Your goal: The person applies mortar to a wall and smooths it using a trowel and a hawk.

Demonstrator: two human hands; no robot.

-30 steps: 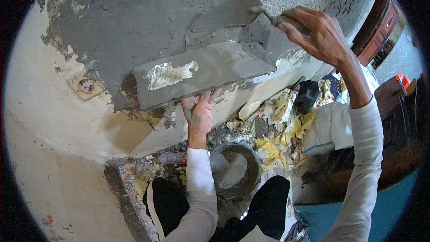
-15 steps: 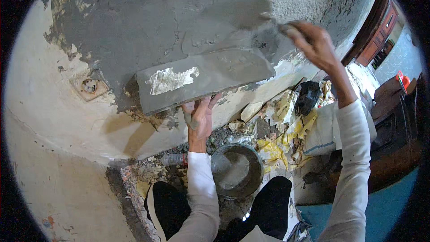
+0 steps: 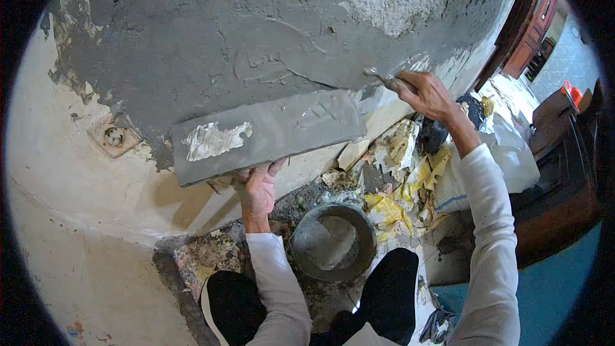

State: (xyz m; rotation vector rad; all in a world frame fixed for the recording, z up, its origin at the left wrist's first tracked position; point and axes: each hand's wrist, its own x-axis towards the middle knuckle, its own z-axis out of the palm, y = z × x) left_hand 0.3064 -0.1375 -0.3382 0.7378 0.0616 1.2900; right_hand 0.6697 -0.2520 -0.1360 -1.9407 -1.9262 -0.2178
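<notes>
My left hand (image 3: 260, 187) is closed on the underside of a long rectangular plastering board (image 3: 275, 122), coated in wet grey mortar with a bare pale patch at its left end. Above the board's right end, my right hand (image 3: 419, 96) grips a trowel by its handle (image 3: 383, 79); the blade lies against the grey plastered wall (image 3: 179, 38) and is hard to tell from it. The wall has curved ridges of fresh mortar and a rough lighter patch at the upper right.
A square wall fitting (image 3: 114, 136) sits at left. Below are a bucket (image 3: 333, 243) with grey mix, torn yellow scraps (image 3: 387, 214), a white sack (image 3: 512, 160) and my dark-clad legs. Dark wooden furniture (image 3: 557, 192), an orange object (image 3: 572, 93) and a wooden door (image 3: 532, 29) stand at right.
The trowel and my right hand have moved down, and slightly left since half a second ago. The board and my left hand have shifted left and down in the view.
</notes>
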